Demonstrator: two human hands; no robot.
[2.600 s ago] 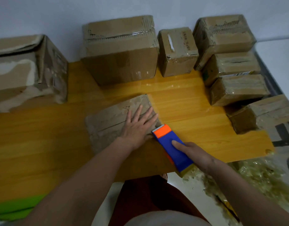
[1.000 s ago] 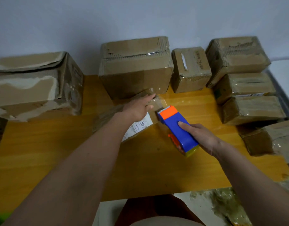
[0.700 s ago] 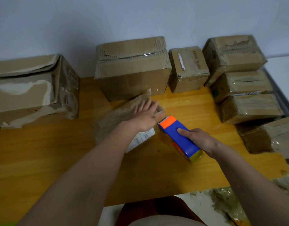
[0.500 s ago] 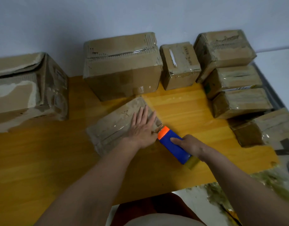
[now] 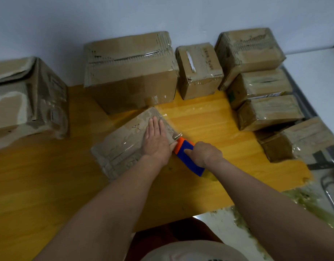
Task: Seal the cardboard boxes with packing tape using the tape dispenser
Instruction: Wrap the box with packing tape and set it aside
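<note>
A flat, tape-covered cardboard box (image 5: pixel 123 144) lies at an angle in the middle of the wooden table (image 5: pixel 49 185). My left hand (image 5: pixel 155 140) lies flat on the box's right end, fingers straight and pointing away from me. My right hand (image 5: pixel 204 154) grips the blue and orange tape dispenser (image 5: pixel 188 157), whose orange end sits against the box's right edge beside my left thumb. Clear tape glints across the top of the box.
Along the wall stand a large box (image 5: pixel 130 70), a small box (image 5: pixel 199 69) and a big crumpled box (image 5: pixel 26 97) at the left. A stack of several taped boxes (image 5: pixel 264 97) fills the right side. Crumpled clear tape (image 5: pixel 313 202) lies beyond the table's right front corner.
A second ago my left hand held the flat box tilted up. It has been laid down flat, my left hand now presses it, and the dispenser has come against its right edge.
</note>
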